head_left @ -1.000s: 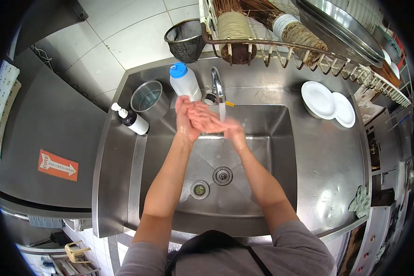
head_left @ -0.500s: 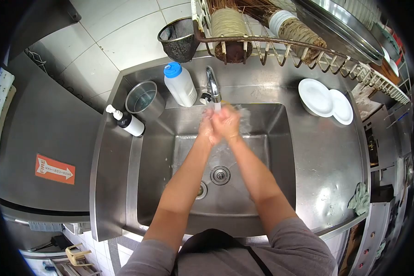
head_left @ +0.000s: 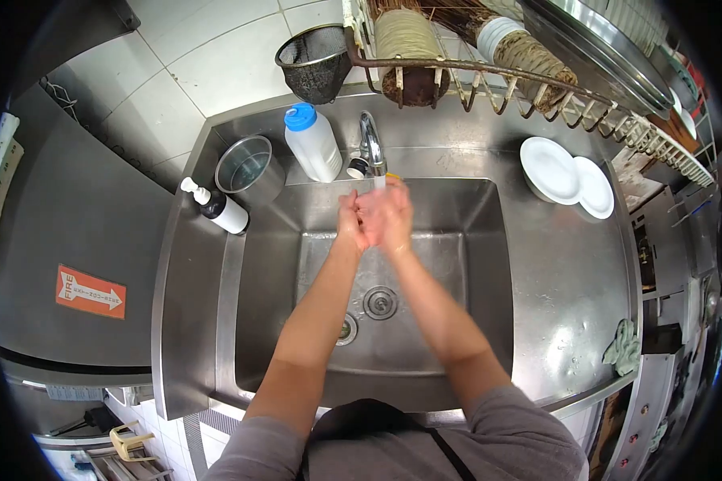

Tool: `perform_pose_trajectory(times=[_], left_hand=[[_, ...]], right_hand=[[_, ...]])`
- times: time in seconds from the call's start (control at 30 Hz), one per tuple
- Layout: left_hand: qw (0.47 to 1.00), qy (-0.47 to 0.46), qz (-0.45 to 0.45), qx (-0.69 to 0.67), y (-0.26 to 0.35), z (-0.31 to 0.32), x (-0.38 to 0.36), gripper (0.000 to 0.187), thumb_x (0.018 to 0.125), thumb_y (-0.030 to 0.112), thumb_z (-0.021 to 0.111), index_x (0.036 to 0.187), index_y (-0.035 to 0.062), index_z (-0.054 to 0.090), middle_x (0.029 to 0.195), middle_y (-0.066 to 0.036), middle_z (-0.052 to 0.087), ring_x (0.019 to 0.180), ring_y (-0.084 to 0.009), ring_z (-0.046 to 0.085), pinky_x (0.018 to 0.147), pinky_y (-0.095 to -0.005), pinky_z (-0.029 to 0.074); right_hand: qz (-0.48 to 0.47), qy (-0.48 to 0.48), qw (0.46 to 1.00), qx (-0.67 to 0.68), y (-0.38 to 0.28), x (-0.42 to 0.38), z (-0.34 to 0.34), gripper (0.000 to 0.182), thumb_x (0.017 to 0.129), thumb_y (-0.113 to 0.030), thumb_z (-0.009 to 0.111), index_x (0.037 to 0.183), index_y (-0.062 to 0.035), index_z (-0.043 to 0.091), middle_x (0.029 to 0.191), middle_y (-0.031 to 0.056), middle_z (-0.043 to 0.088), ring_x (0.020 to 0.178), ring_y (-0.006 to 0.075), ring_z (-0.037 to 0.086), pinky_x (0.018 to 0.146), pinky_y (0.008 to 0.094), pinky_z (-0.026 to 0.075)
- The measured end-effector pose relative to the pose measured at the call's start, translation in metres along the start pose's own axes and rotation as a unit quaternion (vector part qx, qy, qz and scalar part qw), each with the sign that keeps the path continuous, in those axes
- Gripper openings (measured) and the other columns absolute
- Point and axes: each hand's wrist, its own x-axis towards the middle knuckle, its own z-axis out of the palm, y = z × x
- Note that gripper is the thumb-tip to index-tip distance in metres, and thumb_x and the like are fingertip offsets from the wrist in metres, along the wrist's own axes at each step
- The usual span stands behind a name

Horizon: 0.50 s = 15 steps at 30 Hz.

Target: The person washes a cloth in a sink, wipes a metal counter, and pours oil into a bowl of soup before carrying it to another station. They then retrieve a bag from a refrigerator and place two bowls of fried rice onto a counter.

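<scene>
Under the running faucet [head_left: 371, 148], my two wet hands touch over the back of the steel sink [head_left: 481, 240]. My left hand [head_left: 351, 223] is cupped with its palm turned inward and its thumb apart; part of its fingers is hidden behind my right hand. My right hand [head_left: 393, 215] lies against the left palm, fingers stretched toward the faucet and somewhat blurred. Water falls onto both hands, and I see no object in either. Below them the drain [head_left: 380, 303] shows in the sink floor.
Left of the faucet stand a white jug with a blue cap [head_left: 313, 144], a steel pot [head_left: 250, 172] and a pump bottle [head_left: 217, 208]. White plates [head_left: 549, 170] and a cloth [head_left: 622, 348] lie at the right. A rusty rack [head_left: 489, 76] and mesh strainer [head_left: 314, 72] hang above.
My hands have shifted slightly down from the faucet, and the left thumb now shows apart. The splash beside them has shrunk. The view has moved a little.
</scene>
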Motion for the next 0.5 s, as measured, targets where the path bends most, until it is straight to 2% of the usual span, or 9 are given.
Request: perform_pose_trajectory(times=[0.03,0.07,0.13,0.17,0.2,0.23,0.27,0.33,0.5], left_hand=[[1.000,-0.003,0.000,-0.001,-0.006,-0.017,0.016,0.027,0.083,0.036,0.045,0.080,0.0104,0.050,0.075,-0.002,0.055,0.071,-0.0170,0.055,0.067,-0.0319,0.046],[0.946,-0.104,0.185,0.243,-0.013,-0.042,0.034,0.027,0.083,0.036,0.046,0.079,0.0103,0.051,0.076,-0.003,0.055,0.072,-0.0168,0.055,0.067,-0.0319,0.046],[0.793,-0.193,0.347,0.461,-0.021,-0.049,0.035,0.026,0.082,0.036,0.046,0.079,0.0103,0.051,0.077,-0.003,0.055,0.072,-0.0166,0.055,0.067,-0.0319,0.047],[0.876,-0.397,0.207,0.178,-0.029,-0.047,0.038,0.026,0.082,0.035,0.047,0.080,0.0099,0.052,0.080,-0.004,0.055,0.074,-0.0168,0.054,0.067,-0.0317,0.047],[0.827,-0.545,0.039,-0.131,-0.028,-0.037,0.037,0.026,0.081,0.034,0.047,0.082,0.0095,0.053,0.082,-0.004,0.055,0.076,-0.0169,0.054,0.067,-0.0314,0.047],[0.925,-0.379,-0.011,-0.010,-0.016,-0.028,0.027,0.025,0.083,0.032,0.044,0.086,0.0086,0.053,0.081,-0.005,0.054,0.074,-0.0164,0.054,0.064,-0.0304,0.047],[0.925,-0.380,-0.008,-0.008,-0.012,-0.013,0.009,0.025,0.083,0.032,0.044,0.086,0.0086,0.053,0.081,-0.005,0.054,0.074,-0.0164,0.054,0.064,-0.0304,0.047],[0.993,-0.062,-0.055,0.078,-0.012,0.016,-0.018,0.023,0.085,0.029,0.042,0.087,0.0086,0.053,0.074,-0.003,0.053,0.067,-0.0152,0.053,0.060,-0.0297,0.047],[0.964,-0.224,0.080,0.114,-0.010,-0.007,-0.003,0.030,0.087,0.034,0.036,0.090,0.0099,0.053,0.078,-0.002,0.057,0.068,-0.0131,0.055,0.059,-0.0259,0.046]], right_hand=[[-0.062,-0.025,0.995,-0.068,0.004,-0.005,0.004,0.016,0.067,-0.018,0.061,0.075,-0.0061,0.054,0.070,0.0067,0.048,0.062,0.0217,0.049,0.057,0.0290,0.040],[-0.121,-0.048,0.982,-0.134,0.008,-0.011,0.007,0.017,0.064,-0.019,0.062,0.072,-0.0072,0.054,0.067,0.0077,0.048,0.062,0.0236,0.050,0.057,0.0319,0.041],[-0.230,-0.091,0.932,-0.264,0.016,-0.023,0.007,0.018,0.059,-0.022,0.065,0.066,-0.0094,0.054,0.062,0.0097,0.049,0.062,0.0275,0.053,0.058,0.0375,0.043],[-0.280,-0.114,0.896,-0.326,0.018,-0.028,0.006,0.019,0.056,-0.023,0.066,0.062,-0.0105,0.054,0.059,0.0107,0.050,0.062,0.0295,0.054,0.058,0.0403,0.044],[-0.282,-0.115,0.896,-0.324,0.011,-0.014,0.001,0.019,0.056,-0.023,0.066,0.062,-0.0105,0.054,0.059,0.0107,0.050,0.062,0.0295,0.054,0.058,0.0403,0.044],[-0.257,-0.093,0.874,-0.402,-0.003,0.008,-0.008,0.016,0.058,-0.017,0.064,0.063,-0.0071,0.052,0.059,0.0104,0.047,0.061,0.0271,0.051,0.056,0.0354,0.042],[-0.232,-0.071,0.845,-0.477,-0.010,0.021,-0.010,0.012,0.061,-0.010,0.061,0.064,-0.0037,0.051,0.059,0.0102,0.044,0.061,0.0247,0.048,0.055,0.0306,0.040],[-0.288,-0.074,0.849,-0.437,-0.001,0.025,-0.010,0.015,0.060,-0.011,0.062,0.063,-0.0038,0.049,0.058,0.0112,0.043,0.059,0.0266,0.047,0.053,0.0329,0.039],[-0.350,-0.180,0.821,-0.414,0.003,-0.020,0.001,0.017,0.055,-0.020,0.065,0.057,-0.0099,0.052,0.058,0.0114,0.049,0.059,0.0311,0.052,0.057,0.0394,0.043]])
